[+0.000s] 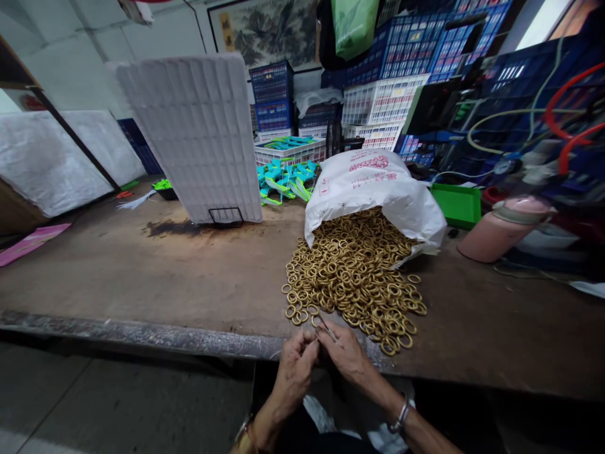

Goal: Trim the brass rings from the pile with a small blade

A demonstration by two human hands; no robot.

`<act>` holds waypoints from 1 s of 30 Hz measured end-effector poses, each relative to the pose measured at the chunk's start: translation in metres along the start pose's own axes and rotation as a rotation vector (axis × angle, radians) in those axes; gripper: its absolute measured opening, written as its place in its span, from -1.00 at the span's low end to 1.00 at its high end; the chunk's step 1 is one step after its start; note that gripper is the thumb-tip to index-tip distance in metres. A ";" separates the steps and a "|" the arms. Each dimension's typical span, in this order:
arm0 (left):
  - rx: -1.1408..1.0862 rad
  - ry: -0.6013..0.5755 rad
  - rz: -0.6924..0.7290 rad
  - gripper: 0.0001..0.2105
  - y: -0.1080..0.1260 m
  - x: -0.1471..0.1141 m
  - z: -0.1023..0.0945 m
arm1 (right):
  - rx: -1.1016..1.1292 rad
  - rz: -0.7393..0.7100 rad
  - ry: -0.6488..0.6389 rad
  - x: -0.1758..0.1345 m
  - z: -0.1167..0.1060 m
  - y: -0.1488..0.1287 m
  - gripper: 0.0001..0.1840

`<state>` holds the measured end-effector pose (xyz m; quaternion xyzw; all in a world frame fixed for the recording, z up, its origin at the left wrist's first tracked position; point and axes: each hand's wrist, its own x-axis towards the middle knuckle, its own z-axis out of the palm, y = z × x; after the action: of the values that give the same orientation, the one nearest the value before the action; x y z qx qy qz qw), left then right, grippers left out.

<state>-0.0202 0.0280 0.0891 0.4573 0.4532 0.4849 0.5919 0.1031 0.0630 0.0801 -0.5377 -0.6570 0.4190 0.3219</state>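
Observation:
My left hand [297, 364] is closed in a pinch at the table's front edge; whatever sits between its fingertips is too small to make out. Right beside it, my right hand [346, 354] is closed around a thin metal tool [328, 328], whose slim end points up and left toward the rings. The two hands' fingertips are close together. Just beyond them, a heap of brass-coloured rings [350, 271] spreads over the tabletop. The rings spill from the mouth of a white woven sack [368, 183] with red print, lying on its side.
A white ribbed panel [193, 132] leans upright in a black wire stand [225, 216] on the brown table [142, 277]. Turquoise-green plastic pieces [283, 180] lie behind. At right are a pink bottle [503, 230] and a green tray [456, 205]. Stacked blue crates [271, 94] line the back.

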 end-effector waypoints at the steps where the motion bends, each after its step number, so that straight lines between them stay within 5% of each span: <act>1: -0.006 0.003 -0.011 -0.76 -0.002 0.001 0.000 | 0.011 0.019 0.002 0.000 0.000 0.000 -0.72; 15: -0.239 -0.031 -0.208 -0.69 0.003 0.001 0.004 | 0.030 0.063 -0.017 0.001 -0.001 -0.002 -0.68; 25: -0.277 -0.030 -0.190 -0.70 0.020 -0.003 0.004 | 0.114 0.068 -0.003 0.001 -0.005 -0.014 -0.61; 30: -0.246 0.018 -0.154 -0.69 0.018 -0.001 0.003 | -0.058 -0.047 0.082 -0.002 -0.009 -0.011 -0.71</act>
<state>-0.0201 0.0283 0.1075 0.3408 0.4293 0.4943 0.6748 0.1063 0.0621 0.0937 -0.5481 -0.6674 0.3699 0.3426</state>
